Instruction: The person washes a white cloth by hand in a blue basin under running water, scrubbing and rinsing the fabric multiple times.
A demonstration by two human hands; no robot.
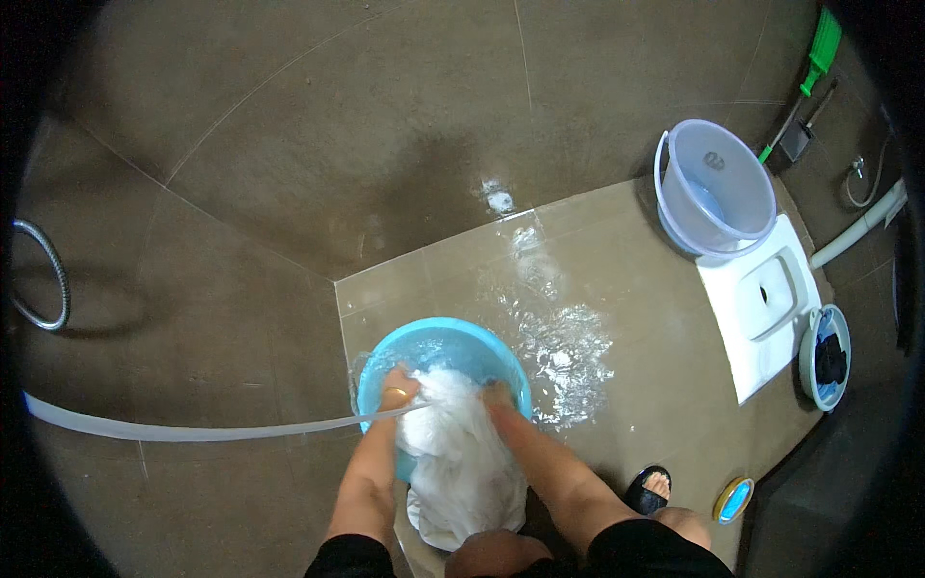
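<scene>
White cloth [453,453] bunched in one blue tub [438,328] and out over its near side.
Piece count unclear. Left hand [398,387] at cloth's edge, fingers obscured; right hand [497,397] mostly hidden beside it; can't tell whether either grips. Left end of hose [212,432] cut off. Counted: one hose, one lavender bucket [727,173], one small bucket [808,378], one sandal [644,495] in view.

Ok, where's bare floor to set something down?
Bare floor lies ahead of the black sandal, between the shiny wet patch and the white squat toilet. It's crowded at the blue basin, with left hand, right hand and white cloth, and where toilet, lilac bucket and small tub cluster.
</scene>
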